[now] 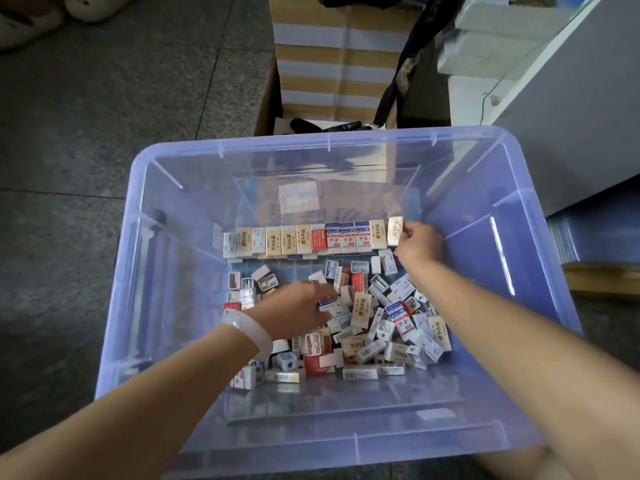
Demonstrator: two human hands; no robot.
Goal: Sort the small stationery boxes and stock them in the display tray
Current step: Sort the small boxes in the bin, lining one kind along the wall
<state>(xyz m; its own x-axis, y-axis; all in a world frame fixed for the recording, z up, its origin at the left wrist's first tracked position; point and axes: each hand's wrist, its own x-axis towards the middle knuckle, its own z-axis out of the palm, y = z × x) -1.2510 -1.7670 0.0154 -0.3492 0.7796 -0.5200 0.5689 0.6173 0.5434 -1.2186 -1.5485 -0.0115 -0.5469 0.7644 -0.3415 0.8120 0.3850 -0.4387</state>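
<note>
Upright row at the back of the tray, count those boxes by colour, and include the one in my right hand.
tan boxes: 6, counting the tan box that the right hand pinches at the row's end
blue-and-white boxes: 3
white boxes: 2
red box: 1
Total: 12

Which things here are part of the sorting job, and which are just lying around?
Part of the job:
- right hand pinching a tan box
- upright row of boxes
- left hand reaching into the loose pile of boxes
- clear display tray
- blue plastic bin

Just lying around:
- stacked cartons
- pale slippers
- white bracelet
</note>
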